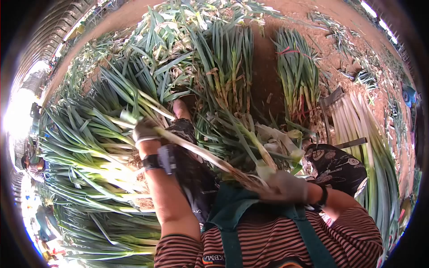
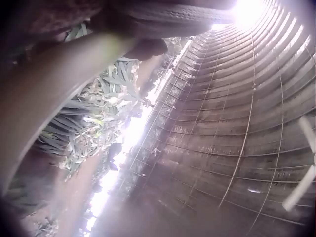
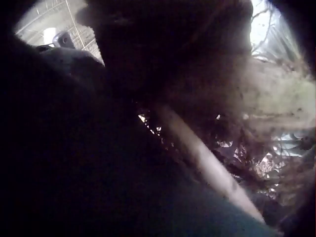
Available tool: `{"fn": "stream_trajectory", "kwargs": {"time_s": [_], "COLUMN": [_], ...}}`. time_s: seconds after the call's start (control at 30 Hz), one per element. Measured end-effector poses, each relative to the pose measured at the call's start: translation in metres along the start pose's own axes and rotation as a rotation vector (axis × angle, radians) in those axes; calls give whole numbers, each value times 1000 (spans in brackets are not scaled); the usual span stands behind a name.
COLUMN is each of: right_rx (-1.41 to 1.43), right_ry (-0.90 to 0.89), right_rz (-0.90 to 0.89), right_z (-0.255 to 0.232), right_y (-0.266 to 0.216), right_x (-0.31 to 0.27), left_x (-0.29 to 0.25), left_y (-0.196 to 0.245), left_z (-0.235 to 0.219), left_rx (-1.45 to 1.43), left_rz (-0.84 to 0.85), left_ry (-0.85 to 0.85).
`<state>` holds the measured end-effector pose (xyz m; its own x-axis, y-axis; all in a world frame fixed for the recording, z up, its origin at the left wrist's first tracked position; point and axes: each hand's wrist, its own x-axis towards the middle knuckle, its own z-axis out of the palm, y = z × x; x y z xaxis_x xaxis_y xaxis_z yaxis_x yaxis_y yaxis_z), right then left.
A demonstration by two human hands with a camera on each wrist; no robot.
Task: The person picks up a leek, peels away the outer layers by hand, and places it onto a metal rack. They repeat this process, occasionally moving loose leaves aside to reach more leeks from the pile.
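Note:
A long green onion (image 1: 201, 152) slants across the person's lap, its white stalk running down to a brownish root end. Around its upper part, the gloved left hand (image 1: 146, 130) grips the stalk; the left wrist view shows the pale stalk (image 2: 54, 84) close up beneath the fingers. At the root end the gloved right hand (image 1: 286, 187), blurred, holds the onion close to the apron. A pale green leafy piece (image 1: 266, 170) stands out by the right fingers. In the dark right wrist view a white stalk (image 3: 212, 170) runs below the hand, whose fingers are mostly in shadow.
Untrimmed green onions (image 1: 89, 147) lie heaped at the left. Tied bundles (image 1: 297, 76) stand ahead, and peeled white stalks (image 1: 353, 120) rest in a metal frame (image 1: 328, 116) at the right. Leaf scraps (image 1: 165, 35) cover the ground beyond the person's legs.

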<state>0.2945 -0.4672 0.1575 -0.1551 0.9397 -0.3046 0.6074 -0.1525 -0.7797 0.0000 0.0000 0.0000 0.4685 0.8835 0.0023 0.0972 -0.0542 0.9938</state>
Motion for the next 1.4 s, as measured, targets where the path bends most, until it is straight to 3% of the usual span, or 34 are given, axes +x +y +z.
{"fn": "stream_trajectory", "kwargs": {"time_s": [0.03, 0.07, 0.1, 0.17, 0.2, 0.27, 0.3, 0.33, 0.4, 0.47, 0.57, 0.63, 0.7, 0.77, 0.87, 0.93, 1.03, 1.13, 1.17, 1.2, 1.27, 1.3, 1.37, 1.4], "right_rx": [-51, -25, 61, -61, -129, -411, -377, -345, -393, -483, -733, -969, -1011, -977, -835, -751, -674, -618, -915, -1074, -704, -625, -700, -666], "right_ry": [-123, -77, -48, 89, 146, 318, 453, 589, 648, 674, 693, 734, 720, 697, 698, 769, 776, 967, 1070, 1088, 1143, 1096, 591, 460], "right_rz": [48, 44, 34, 91, 134, -95, -148, -207, -228, -266, -300, -239, -150, -133, -198, -235, -151, 53, 130, 284, 654, 689, 1002, 994], "right_z": [0, 4, 17, 5, -7, -36, -44, -51, -61, -58, -36, -19, -10, -7, -9, -10, -16, -34, -49, -60, -90, -101, -114, -110], "right_y": [10, 27, 28, 28, 25, 4, -7, -18, -45, -65, -66, -58, -50, -45, -30, -22, -18, 12, 25, 60, 84, 107, 104, 98], "right_x": [-18, -38, -61, -58, -59, -40, -27, -13, 19, 52, 109, 141, 155, 161, 155, 149, 131, 109, 101, 90, 63, 46, 31, 28], "left_x": [-16, -32, -61, -44, -40, -39, -37, -43, -36, -25, -25, -27, -29, -32, -31, -33, -37, -39, -37, -35, -36, -35, -36, -42], "left_y": [13, 27, 55, 20, 22, 29, 31, 34, 28, 17, 18, 34, 59, 76, 68, 78, 89, 88, 79, 73, 71, 70, 82, 91], "left_z": [-4, -9, -15, -21, -4, 12, 15, 28, 36, 39, 60, 77, 96, 105, 102, 107, 110, 106, 100, 94, 89, 85, 81, 83], "left_rx": [483, 952, 867, -1067, -885, -590, -485, -205, 102, 223, 19, -424, -906, -905, -843, -1001, -1086, -1063, -1029, -995, -942, -923, -1105, -1176], "left_rz": [-7, -95, -246, -141, -119, -70, -43, -3, 131, 247, 173, 54, -39, -117, -95, -112, -105, -63, -47, -34, -15, -10, -55, -33], "left_ry": [167, 330, 351, 409, 467, 508, 491, 511, 499, 465, 510, 511, 557, 639, 544, 549, 599, 647, 661, 673, 679, 655, 589, 471]}}
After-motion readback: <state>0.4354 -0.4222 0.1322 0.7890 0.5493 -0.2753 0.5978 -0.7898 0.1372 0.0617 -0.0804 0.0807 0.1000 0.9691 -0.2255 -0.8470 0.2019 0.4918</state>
